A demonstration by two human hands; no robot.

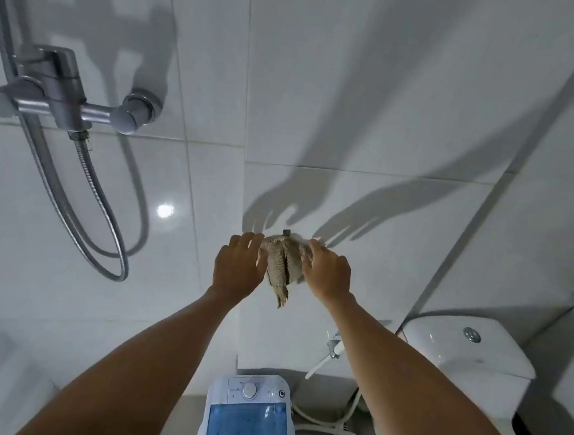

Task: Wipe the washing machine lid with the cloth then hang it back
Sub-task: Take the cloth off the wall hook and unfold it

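A beige woven cloth (pixel 283 268) hangs from a small dark hook (pixel 286 232) on the white tiled wall. My left hand (pixel 238 268) is at the cloth's left edge, fingers spread and touching it. My right hand (pixel 326 272) is at its right edge, fingertips on the fabric. Both arms reach up and forward. Whether either hand actually grips the cloth is unclear. Far below stands the small washing machine (pixel 247 416) with a translucent blue lid (pixel 246 430) and a white control panel with a dial.
A chrome shower mixer (pixel 64 103) with a looping metal hose (pixel 106 223) sticks out of the wall at the left. A white toilet cistern (pixel 467 351) stands at the right. A bidet sprayer (pixel 332 348) and white hoses (pixel 331 423) lie between machine and toilet.
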